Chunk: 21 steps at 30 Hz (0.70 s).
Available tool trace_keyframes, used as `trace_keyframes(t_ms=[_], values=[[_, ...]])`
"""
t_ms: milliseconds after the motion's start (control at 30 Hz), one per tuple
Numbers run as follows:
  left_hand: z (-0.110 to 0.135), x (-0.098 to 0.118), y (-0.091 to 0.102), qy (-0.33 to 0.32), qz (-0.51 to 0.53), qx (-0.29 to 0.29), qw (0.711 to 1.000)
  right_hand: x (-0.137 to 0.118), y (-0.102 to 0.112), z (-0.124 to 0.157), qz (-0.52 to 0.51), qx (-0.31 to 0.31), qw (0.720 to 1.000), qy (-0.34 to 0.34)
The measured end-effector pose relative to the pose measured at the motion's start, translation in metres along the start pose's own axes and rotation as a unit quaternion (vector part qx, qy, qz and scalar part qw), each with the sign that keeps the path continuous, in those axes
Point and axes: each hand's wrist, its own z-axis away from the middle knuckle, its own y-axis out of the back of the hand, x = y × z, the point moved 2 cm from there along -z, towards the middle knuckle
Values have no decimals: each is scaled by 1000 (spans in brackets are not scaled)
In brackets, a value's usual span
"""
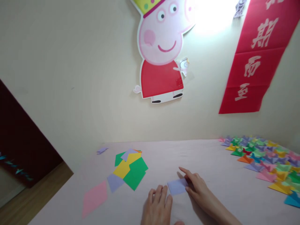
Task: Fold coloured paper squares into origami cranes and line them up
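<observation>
A small lavender rectangle of paper (176, 187), apparently folded, lies on the table in front of me. At its right end is my right hand (199, 189), with the thumb and a bent finger at the paper's edge and the index finger stretched out past it. Just left of the paper, my left hand (158, 204) rests palm down with its fingers apart. Its fingertips are by the paper's lower left corner; whether they touch it I cannot tell.
Loose sheets lie left on the pale table (161, 156): green (136, 175), yellow (122, 169) and pink (95, 199). A small folded purple piece (102, 150) sits farther back. Rows of colourful folded paper figures (264, 165) cover the right side. Behind stands a wall (105, 93).
</observation>
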Motion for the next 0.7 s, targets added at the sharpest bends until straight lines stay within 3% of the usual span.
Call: trace_keyframes(t_ms=[200, 333, 533, 700], values=[[-10, -2, 19, 86, 94, -82, 988, 5, 8, 3, -114, 8, 993, 1], [-33, -4, 31, 165, 104, -68, 978, -7, 17, 11, -124, -15, 992, 9], [-72, -1, 17, 75, 115, -38, 990, -25, 25, 19, -65, -78, 988, 118], [-72, 7, 4, 44, 98, -43, 993, -33, 26, 21, 1, -77, 989, 124]])
